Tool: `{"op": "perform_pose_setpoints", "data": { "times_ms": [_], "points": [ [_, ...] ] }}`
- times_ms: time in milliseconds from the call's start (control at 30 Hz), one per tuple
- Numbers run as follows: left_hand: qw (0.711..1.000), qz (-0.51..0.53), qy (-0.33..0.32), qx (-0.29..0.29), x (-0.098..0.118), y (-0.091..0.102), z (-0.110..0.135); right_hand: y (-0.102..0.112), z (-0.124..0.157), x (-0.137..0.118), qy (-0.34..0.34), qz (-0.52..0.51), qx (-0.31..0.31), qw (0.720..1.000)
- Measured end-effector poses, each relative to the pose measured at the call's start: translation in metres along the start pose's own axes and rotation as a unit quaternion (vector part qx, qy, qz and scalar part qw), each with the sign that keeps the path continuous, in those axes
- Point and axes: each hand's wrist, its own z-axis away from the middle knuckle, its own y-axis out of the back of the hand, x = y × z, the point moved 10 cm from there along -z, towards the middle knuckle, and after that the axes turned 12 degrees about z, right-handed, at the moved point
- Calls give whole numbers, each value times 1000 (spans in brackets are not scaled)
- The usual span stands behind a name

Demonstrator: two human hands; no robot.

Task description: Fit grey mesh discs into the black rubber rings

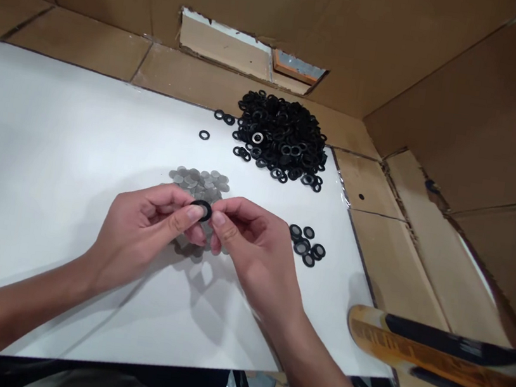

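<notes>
My left hand point(137, 234) pinches a black ring washer point(208, 211) between thumb and forefinger. Thumb and fingers of my right hand point(263, 258) close on the washer's right edge. A greyish round shows inside the ring, partly covered by my left thumb. Below and behind both hands spreads a pile of small grey discs point(199, 180), its middle hidden by my fingers. To the right of my right hand lie several black washers with grey centres point(302, 246).
A large heap of black ring washers point(286, 130) stands at the back of the white table point(53, 145); a single ring point(204, 135) lies left of it. Cardboard walls point(401, 60) enclose the back and right. A yellow-and-black long object point(410, 343) juts in at the right edge.
</notes>
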Motion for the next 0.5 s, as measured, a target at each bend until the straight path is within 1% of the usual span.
{"op": "perform_pose_setpoints", "data": {
  "times_ms": [233,367,500],
  "points": [
    [1000,13,-10,8,3,2,-1,-2,1,-5,16,-3,-15,1000],
    [1000,27,7,6,-1,2,-2,-1,2,-4,8,10,-4,1000],
    [999,42,10,3,-2,3,0,-3,2,-3,7,-5,-17,1000]
  ]
}}
